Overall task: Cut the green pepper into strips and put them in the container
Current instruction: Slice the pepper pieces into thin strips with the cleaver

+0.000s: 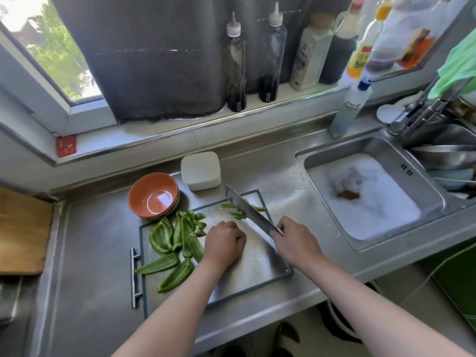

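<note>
A: What is the biggest thing here?

B: The steel tabletop. A sink is sunk into it, off to the right of the right hand's fingers, and white foam lies in its basin.

A: And under the hands?

B: A cutting board with a dark rim lies on the tabletop. Both hands are over it.

A: What is the right hand doing?

B: The right hand grips the handle of a knife, with its fingers wrapped round it. The blade slants away from those fingers, up and to the left, over the far part of the board.

A: The left hand?

B: The left hand rests on the middle of the board. Its fingers are curled under, knuckles up. I cannot tell whether they pin anything beneath them.

A: Where is the pepper?

B: Large pepper pieces lie in a heap just left of the left fingers. Some are on the board's left part and some spill over its edge onto the tabletop. A few thin strips lie on the board just beyond the left fingertips, by the blade, with some on either side of it.

A: Anything to put them in?

B: An orange bowl, the top one of a small stack, stands beyond the pepper pieces, just off the board's far left corner. A white box with its lid on stands just right of the bowl, beyond the knife's tip.
</note>
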Tool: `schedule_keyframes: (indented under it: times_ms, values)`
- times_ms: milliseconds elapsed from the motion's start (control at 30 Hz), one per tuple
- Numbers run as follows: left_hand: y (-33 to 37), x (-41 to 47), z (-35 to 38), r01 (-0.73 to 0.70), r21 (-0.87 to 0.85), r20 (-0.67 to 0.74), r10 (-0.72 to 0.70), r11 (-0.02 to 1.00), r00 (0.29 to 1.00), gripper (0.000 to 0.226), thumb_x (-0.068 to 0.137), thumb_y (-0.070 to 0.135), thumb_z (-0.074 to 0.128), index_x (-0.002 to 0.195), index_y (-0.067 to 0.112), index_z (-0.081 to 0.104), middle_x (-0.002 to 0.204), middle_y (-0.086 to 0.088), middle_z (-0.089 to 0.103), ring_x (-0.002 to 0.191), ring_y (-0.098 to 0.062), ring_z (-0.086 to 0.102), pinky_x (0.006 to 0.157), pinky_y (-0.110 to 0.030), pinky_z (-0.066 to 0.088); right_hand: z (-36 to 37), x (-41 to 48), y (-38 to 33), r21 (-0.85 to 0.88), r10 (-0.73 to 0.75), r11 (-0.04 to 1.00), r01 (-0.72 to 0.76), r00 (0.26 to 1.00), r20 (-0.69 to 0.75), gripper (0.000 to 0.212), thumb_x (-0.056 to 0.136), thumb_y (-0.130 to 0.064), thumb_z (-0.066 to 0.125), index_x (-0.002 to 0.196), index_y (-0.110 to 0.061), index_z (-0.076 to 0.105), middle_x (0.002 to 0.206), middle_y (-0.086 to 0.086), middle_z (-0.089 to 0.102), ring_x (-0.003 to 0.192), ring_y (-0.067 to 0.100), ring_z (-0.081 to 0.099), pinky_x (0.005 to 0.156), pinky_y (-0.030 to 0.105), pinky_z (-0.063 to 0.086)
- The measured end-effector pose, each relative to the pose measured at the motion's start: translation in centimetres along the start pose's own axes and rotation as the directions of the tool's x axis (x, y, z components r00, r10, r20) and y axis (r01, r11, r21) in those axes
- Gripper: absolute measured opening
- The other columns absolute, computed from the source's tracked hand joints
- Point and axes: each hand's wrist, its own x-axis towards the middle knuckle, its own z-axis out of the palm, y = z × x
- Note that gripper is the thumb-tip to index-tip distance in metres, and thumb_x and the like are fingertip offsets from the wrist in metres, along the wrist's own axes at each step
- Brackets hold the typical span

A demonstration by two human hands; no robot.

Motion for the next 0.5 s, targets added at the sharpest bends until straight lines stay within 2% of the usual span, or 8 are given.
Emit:
schedule_keyframes:
  times_ms: [100, 200, 267, 333, 400, 433, 500]
  values:
    - [0.9, 0.2, -0.5, 0.145, -0.133, -0.010, -0.148, 0.980, 0.989, 0.013, 0.081, 0.028, 0.067, 0.077, 0.026, 0.079, 0.080, 0.006, 0.068, 0.075, -0.023, 0.061, 0.062, -0.031, 0.051, -0.3, 0.1, 0.1, 0.010, 0.013, 1.000, -0.013, 1.000, -0.005, 0.017, 0.098, -0.038, 0.051, 0.086, -0.026, 0.047, 0.081, -0.005, 0.059, 0.076, 0.024, 0.056, 0.062, 0.033, 0.040]
    - [2.3, 1.1, -1.8, 0.252, -0.221, 0.066, -0.243, 0.942, 0.968, 0.014, 0.086, 0.033, 0.066, 0.087, 0.026, 0.079, 0.095, 0.007, 0.066, 0.090, -0.016, 0.060, 0.074, -0.030, 0.051, -1.0, 0.2, 0.2, 0.027, 0.018, 0.999, -0.017, 0.999, -0.036, 0.017, 0.098, -0.037, 0.050, 0.085, -0.027, 0.047, 0.078, -0.006, 0.057, 0.074, 0.024, 0.056, 0.060, 0.033, 0.041]
    - [3.5, 2.1, -2.6, 0.289, -0.235, 0.117, -0.269, 0.928, 0.956, 0.013, 0.085, 0.035, 0.066, 0.086, 0.027, 0.077, 0.095, 0.011, 0.064, 0.091, -0.012, 0.059, 0.071, -0.026, 0.047, -1.8, 0.2, 0.1, 0.034, 0.017, 0.999, -0.014, 0.997, -0.076, 0.017, 0.099, -0.037, 0.050, 0.088, -0.024, 0.049, 0.078, -0.005, 0.057, 0.073, 0.023, 0.056, 0.060, 0.034, 0.041]
    - [4.9, 3.5, -3.1, 0.294, -0.305, 0.171, -0.252, 0.906, 0.953, 0.006, 0.082, 0.031, 0.069, 0.077, 0.029, 0.069, 0.085, 0.014, 0.062, 0.083, -0.009, 0.057, 0.067, -0.025, 0.044, -2.6, 0.3, 0.2, 0.049, 0.022, 0.999, -0.016, 0.992, -0.125, 0.017, 0.100, -0.035, 0.050, 0.089, -0.022, 0.050, 0.078, -0.004, 0.058, 0.072, 0.023, 0.056, 0.059, 0.034, 0.042]
    - [6.1, 4.8, -3.2, 0.293, -0.419, 0.240, -0.207, 0.859, 0.949, 0.018, 0.080, 0.022, 0.072, 0.072, 0.028, 0.056, 0.075, 0.012, 0.059, 0.074, -0.012, 0.057, 0.065, -0.026, 0.044, -3.5, 0.7, 0.4, 0.067, 0.040, 0.997, -0.030, 0.985, -0.165, 0.017, 0.100, -0.034, 0.050, 0.087, -0.022, 0.049, 0.078, -0.004, 0.058, 0.072, 0.023, 0.055, 0.059, 0.035, 0.041]
    - [6.5, 5.3, -3.2, 0.293, -0.453, 0.278, -0.179, 0.842, 0.944, 0.020, 0.080, 0.017, 0.070, 0.075, 0.027, 0.054, 0.076, 0.011, 0.059, 0.074, -0.013, 0.057, 0.066, -0.025, 0.046, -4.0, 0.9, 0.5, 0.074, 0.050, 0.997, -0.037, 0.982, -0.181, 0.017, 0.100, -0.033, 0.050, 0.087, -0.022, 0.049, 0.078, -0.004, 0.057, 0.073, 0.024, 0.055, 0.060, 0.035, 0.040]
    - [6.6, 5.7, -3.2, 0.272, -0.463, 0.356, -0.104, 0.844, 0.929, 0.017, 0.085, 0.012, 0.063, 0.092, 0.028, 0.063, 0.092, 0.012, 0.066, 0.085, -0.010, 0.062, 0.078, -0.026, 0.052, -4.7, 1.3, 1.0, 0.078, 0.056, 0.996, -0.041, 0.978, -0.203, 0.017, 0.100, -0.033, 0.051, 0.087, -0.022, 0.049, 0.079, -0.003, 0.057, 0.075, 0.027, 0.054, 0.061, 0.035, 0.040]
